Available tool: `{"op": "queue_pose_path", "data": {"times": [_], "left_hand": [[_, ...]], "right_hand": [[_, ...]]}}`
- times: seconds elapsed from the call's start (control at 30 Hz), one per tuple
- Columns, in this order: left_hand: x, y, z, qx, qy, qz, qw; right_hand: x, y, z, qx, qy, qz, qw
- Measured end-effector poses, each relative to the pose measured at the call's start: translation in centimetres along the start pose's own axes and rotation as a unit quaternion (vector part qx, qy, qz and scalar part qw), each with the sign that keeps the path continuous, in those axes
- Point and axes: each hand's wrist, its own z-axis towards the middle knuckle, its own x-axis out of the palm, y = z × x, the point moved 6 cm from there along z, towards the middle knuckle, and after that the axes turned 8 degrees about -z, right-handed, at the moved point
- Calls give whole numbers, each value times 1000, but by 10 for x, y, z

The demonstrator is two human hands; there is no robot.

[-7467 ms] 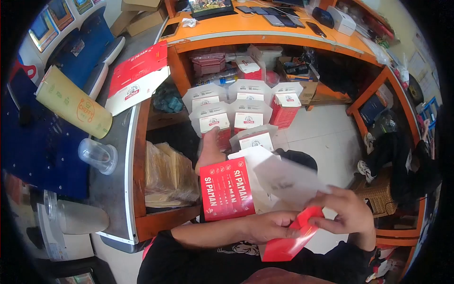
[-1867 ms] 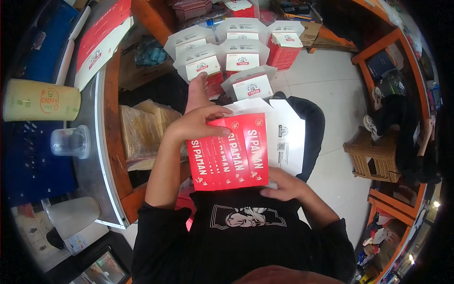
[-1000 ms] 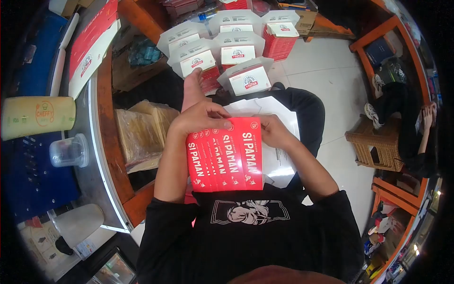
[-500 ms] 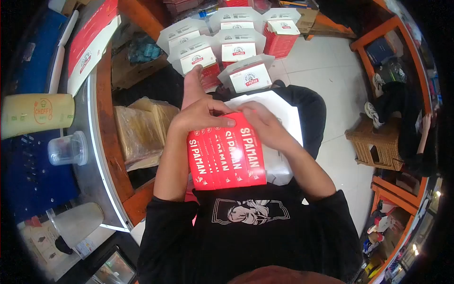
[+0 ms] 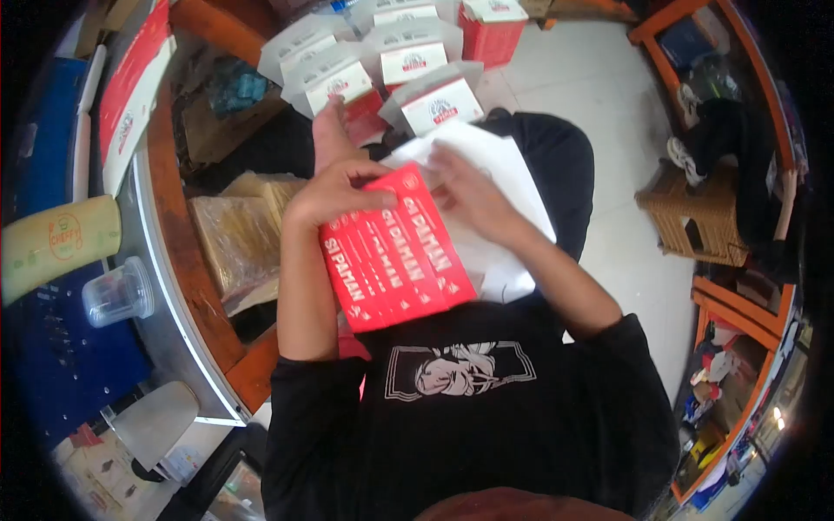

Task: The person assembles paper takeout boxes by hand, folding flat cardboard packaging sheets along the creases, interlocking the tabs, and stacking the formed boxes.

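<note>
A fanned stack of red printed cardboard box blanks (image 5: 382,260) lies tilted across my lap, lettered "SI PAMAN". My left hand (image 5: 334,198) is closed on the stack's upper left edge, thumb on top and the other fingers hidden beneath. My right hand (image 5: 473,195) hovers just right of the stack, over white box sheets (image 5: 521,178) on my leg. Its fingers are slightly blurred and look apart, with nothing visible in them.
Stacks of red and white boxes (image 5: 443,108) with grey-white flaps stand on the floor ahead. A plastic-wrapped bundle (image 5: 230,243) sits at left under the counter edge (image 5: 178,286), which bears a clear plastic cup (image 5: 117,291). A wicker stool (image 5: 695,226) stands at right.
My right hand has come off the red stack's top edge and shifted over the white sheets. The red stack has tilted, its upper edge turning left. The whole view has shifted slightly.
</note>
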Motion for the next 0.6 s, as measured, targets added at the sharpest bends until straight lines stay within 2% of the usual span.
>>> {"op": "queue_pose_path", "data": {"times": [0.03,0.13,0.2,0.23,0.27,0.33,0.43,0.53,0.6], "left_hand": [[-8,8,-1,-14,-1,-41,999],[-16,20,-2,-37,-8,-129,991],[-15,24,-2,-41,-4,-166,985],[-13,24,-2,-44,-5,-165,985],[-10,23,-1,-51,-2,-171,984],[-4,22,-1,-62,2,-182,981],[-8,26,-2,-65,-3,-175,982],[-8,27,-5,-95,-15,-162,982],[-4,23,-7,-72,-11,-147,986]], "right_hand": [[-10,19,-20,-33,-47,-13,998],[-19,11,-67,-111,-26,30,993],[1,3,-106,-173,72,-179,966],[20,28,-121,-128,124,-156,971],[36,30,-129,-123,192,-126,965],[45,18,-133,-23,223,-40,974],[48,14,-133,-79,239,-57,966],[48,26,-137,-127,253,-175,943],[49,25,-139,-155,266,-149,940]]}}
